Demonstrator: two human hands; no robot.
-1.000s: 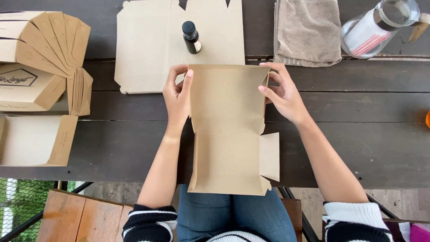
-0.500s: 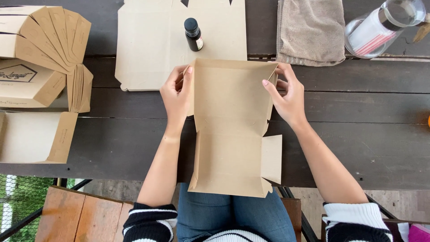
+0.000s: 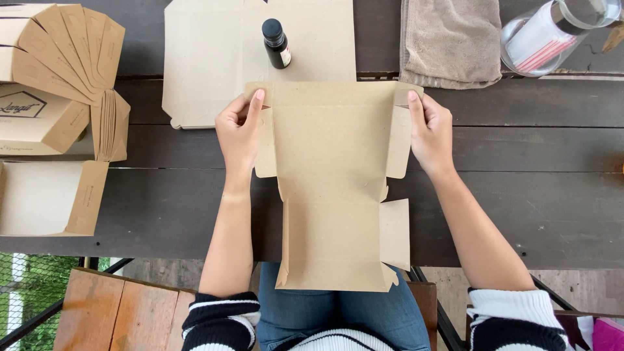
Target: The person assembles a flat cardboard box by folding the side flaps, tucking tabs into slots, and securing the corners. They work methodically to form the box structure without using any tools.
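Hands [image 3: 239, 130] [image 3: 429, 130] grip the cardboard box blank's [image 3: 331, 182] side flaps, forearms angled inward over the table [image 3: 520, 195].

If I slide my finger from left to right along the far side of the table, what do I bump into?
Fanned card stack → flat cardboard sheet → small dark bottle → folded grey cloth → glass jar.

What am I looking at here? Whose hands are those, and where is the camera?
The camera sits on a person's head and looks down, so you see their own two hands. The left hand and right hand each hold a side of a flat brown cardboard box blank over a dark wooden table. Beyond it lie another cardboard sheet, a small dark bottle, a folded beige cloth and a glass jar. Folded boxes are stacked at the left.
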